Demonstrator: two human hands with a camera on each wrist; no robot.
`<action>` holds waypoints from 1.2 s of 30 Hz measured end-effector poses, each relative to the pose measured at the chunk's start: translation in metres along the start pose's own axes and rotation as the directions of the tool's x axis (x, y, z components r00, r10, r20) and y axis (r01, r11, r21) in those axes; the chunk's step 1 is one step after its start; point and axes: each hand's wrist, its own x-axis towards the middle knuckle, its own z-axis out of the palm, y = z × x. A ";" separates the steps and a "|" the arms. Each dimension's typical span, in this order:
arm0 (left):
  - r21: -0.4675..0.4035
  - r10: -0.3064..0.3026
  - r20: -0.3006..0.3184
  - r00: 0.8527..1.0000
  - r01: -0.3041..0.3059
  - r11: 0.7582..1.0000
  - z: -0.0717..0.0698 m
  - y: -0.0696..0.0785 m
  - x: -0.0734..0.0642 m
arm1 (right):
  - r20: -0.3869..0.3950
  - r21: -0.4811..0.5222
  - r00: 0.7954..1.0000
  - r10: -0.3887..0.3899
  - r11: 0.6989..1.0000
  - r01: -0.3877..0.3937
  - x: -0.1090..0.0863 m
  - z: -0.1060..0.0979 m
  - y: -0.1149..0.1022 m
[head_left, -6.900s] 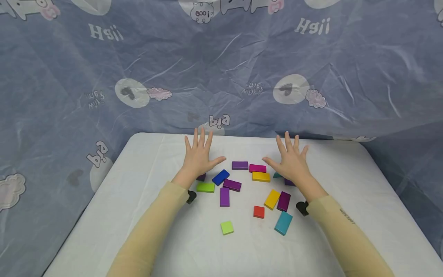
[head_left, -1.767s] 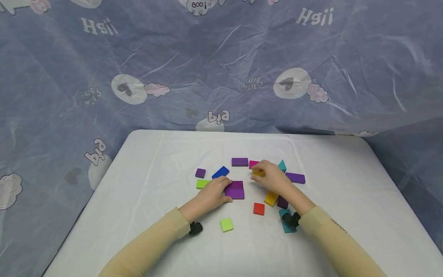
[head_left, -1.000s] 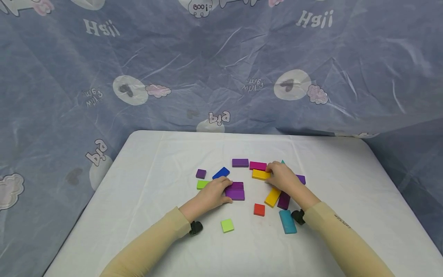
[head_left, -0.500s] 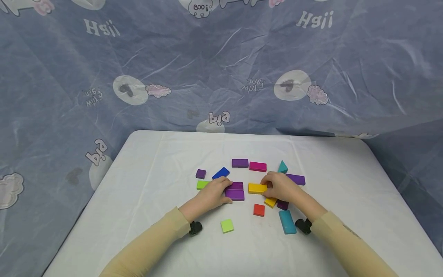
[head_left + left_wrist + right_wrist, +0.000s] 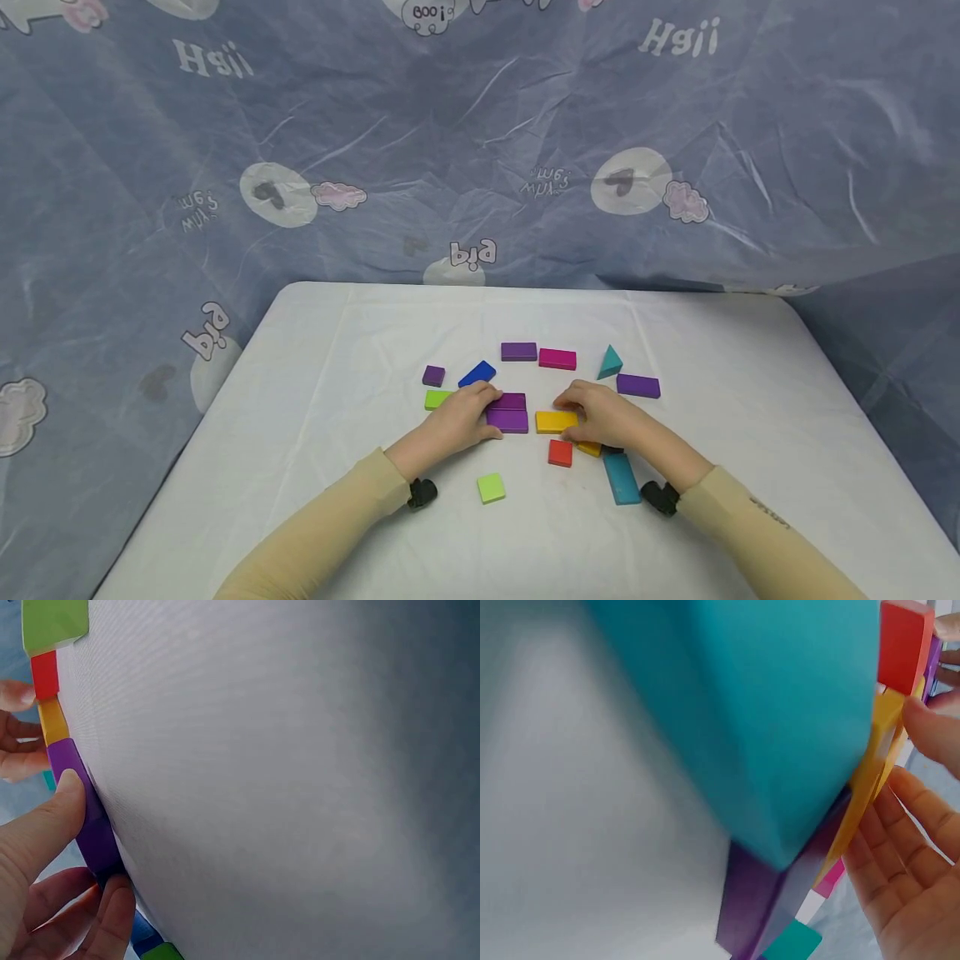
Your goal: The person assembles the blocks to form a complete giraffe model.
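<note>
Our left hand (image 5: 450,419) grips purple blocks (image 5: 507,422); our right hand (image 5: 606,415) has drawn its pinched yellow block (image 5: 553,422) alongside, at three o'clock.

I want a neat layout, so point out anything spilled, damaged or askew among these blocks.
Nothing looks spilled or damaged. The blue block and the oblong teal block lie askew, at an angle to the two purple blocks lined up at the left hand. Among scattered blocks, that hardly seems odd.
</note>
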 end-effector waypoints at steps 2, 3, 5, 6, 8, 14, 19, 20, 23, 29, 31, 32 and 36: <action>0.000 -0.002 0.003 1.000 0.002 1.000 0.001 0.000 0.000 | 0.006 -0.001 1.000 -0.009 1.000 0.009 0.001 0.001 -0.001; 0.000 -0.006 0.004 1.000 0.006 1.000 0.001 0.000 0.000 | 0.008 -0.002 1.000 -0.006 1.000 0.006 0.002 0.002 -0.002; 0.005 -0.012 0.010 1.000 0.011 1.000 0.001 0.000 0.000 | 0.009 -0.011 1.000 -0.006 1.000 0.006 0.003 0.004 -0.002; 0.008 -0.015 0.011 1.000 0.015 1.000 0.001 0.000 0.000 | 0.006 -0.015 1.000 -0.009 1.000 0.009 0.003 0.004 -0.002; 0.015 -0.014 0.004 1.000 0.014 1.000 -0.001 0.002 0.000 | -0.005 -0.014 1.000 -0.013 1.000 0.013 0.003 0.005 -0.001; 0.072 0.028 -0.025 0.999 -0.026 0.997 -0.003 0.007 -0.002 | -0.029 -0.008 0.999 -0.035 0.999 0.034 0.002 0.006 0.000; 0.104 0.026 -0.009 1.000 -0.025 0.994 -0.002 0.010 -0.003 | -0.039 0.001 0.998 -0.048 0.999 0.048 0.001 0.007 0.002; 0.105 0.026 -0.009 1.000 -0.025 0.994 -0.002 0.010 -0.003 | -0.042 0.001 0.998 -0.051 0.999 0.051 0.000 0.007 0.003; 0.105 0.029 -0.012 1.000 -0.027 0.994 -0.002 0.009 -0.002 | -0.049 -0.001 0.997 -0.057 0.998 0.057 0.000 0.007 0.003; 0.097 0.021 -0.011 1.000 -0.020 0.995 -0.002 0.010 -0.002 | -0.057 -0.005 0.996 -0.070 0.998 0.070 -0.001 0.006 0.003; 0.103 0.021 -0.011 1.000 -0.020 0.994 -0.002 0.010 -0.002 | -0.058 -0.006 0.996 -0.074 0.997 0.073 -0.001 0.006 0.003; 0.106 0.020 -0.011 1.000 -0.019 0.994 -0.002 0.011 -0.002 | -0.059 -0.007 0.995 -0.075 0.997 0.075 -0.001 0.006 0.003; 0.112 0.020 -0.019 1.000 -0.018 0.994 0.000 0.010 -0.002 | -0.063 -0.008 0.995 -0.075 0.997 0.075 -0.003 0.006 0.003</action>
